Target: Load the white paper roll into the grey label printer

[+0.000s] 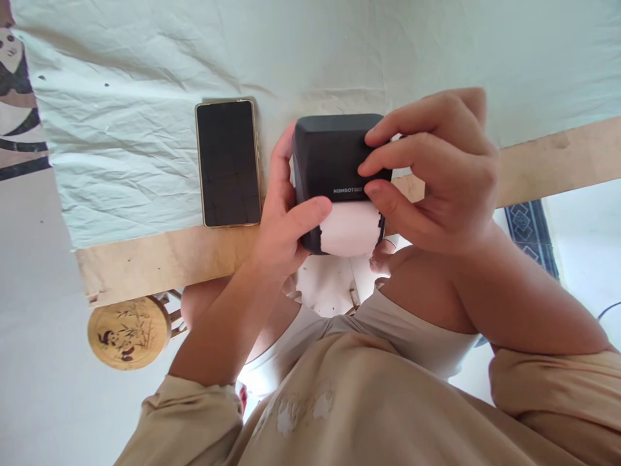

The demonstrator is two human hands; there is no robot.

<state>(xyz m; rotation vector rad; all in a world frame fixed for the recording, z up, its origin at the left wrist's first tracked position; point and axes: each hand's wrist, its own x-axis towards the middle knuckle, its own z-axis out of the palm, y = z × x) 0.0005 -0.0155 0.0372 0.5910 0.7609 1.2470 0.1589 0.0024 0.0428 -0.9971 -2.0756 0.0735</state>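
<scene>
A small black label printer [330, 155] marked NIIMBOT is held just above the table edge by both hands. My left hand [284, 217] grips its left side, thumb laid across the front beside the slot. My right hand [436, 175] holds the right side, fingertips on the top and front. A strip of white label paper [350, 230] sticks out of the printer toward me, its left edge ragged. A smartphone [228, 162] with a dark screen lies flat on the cloth just left of my left hand.
A creased white cloth [121, 116] covers the wooden table [160, 259], whose bare front edge shows. A round wooden stool [129, 333] with a panda drawing stands below left. A patterned rug [528, 233] lies on the floor at right. My lap fills the bottom.
</scene>
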